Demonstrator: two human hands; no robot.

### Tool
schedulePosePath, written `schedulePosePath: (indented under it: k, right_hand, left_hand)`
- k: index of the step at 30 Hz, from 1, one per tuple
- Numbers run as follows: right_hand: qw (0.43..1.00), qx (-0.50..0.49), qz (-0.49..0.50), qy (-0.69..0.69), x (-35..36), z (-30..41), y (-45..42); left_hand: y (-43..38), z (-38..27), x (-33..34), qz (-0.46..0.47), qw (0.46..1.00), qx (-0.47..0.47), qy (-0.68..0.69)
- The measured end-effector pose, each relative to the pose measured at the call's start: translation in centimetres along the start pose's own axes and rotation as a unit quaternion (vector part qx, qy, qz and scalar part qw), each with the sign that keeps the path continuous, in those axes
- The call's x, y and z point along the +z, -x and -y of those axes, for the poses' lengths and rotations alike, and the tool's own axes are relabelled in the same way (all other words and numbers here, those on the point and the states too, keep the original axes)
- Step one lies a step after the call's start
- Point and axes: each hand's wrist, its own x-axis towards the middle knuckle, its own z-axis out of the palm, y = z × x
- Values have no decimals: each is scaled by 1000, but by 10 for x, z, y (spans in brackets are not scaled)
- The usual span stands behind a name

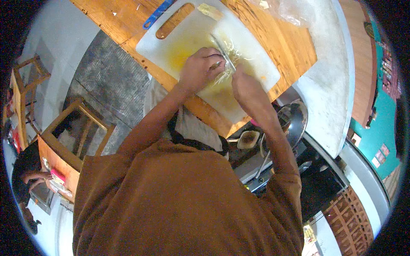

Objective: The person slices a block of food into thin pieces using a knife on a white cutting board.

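Note:
A white plastic cutting board [221,105] with yellow stains lies in front of me. My right hand [251,92] grips a knife [223,52], whose narrow blade points away from me across the board. Curled fingers of my left hand [201,68] press down close beside the blade, on pale vegetable matter mostly hidden beneath them. Thin pale vegetable shreds [236,52] are scattered on both sides of the knife. At the board's far end lies a larger pale yellowish piece [209,12].
The board rests on a wooden table [282,64]. A blue handle [157,14] lies beside the board, and a clear plastic bag [293,12] beyond it. A wok [293,120] on a stove is below my right arm. Another person's hands [40,179] work at the left.

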Motion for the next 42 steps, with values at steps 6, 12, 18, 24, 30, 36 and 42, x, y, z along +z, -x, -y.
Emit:
schedulePosePath:
  k: [6, 12, 18, 24, 30, 36, 42]
  right_hand:
    - [1000, -15, -7, 4, 4, -5, -10]
    - [999, -14, -47, -20, 19, 0, -5]
    - [1000, 15, 0, -24, 15, 5, 0]
    - [994, 101, 29, 19, 12, 9, -4]
    - [998, -8, -48, -38, 26, 7, 6]
    - [996, 57, -15, -72, 18, 10, 2]
    - [994, 3, -76, -77, 36, 14, 7]
  left_hand:
    - [-5, 7, -5, 3, 999, 32, -14]
    - [3, -2, -4, -3, 1000, 4, 31]
    - [1, -1, -4, -2, 998, 22, 51]
    - [-5, 3, -4, 0, 999, 2, 53]
    - [4, 5, -4, 3, 999, 7, 52]
    - [15, 1, -22, 72, 996, 45, 24]
    - [22, 6, -17, 70, 995, 70, -2]
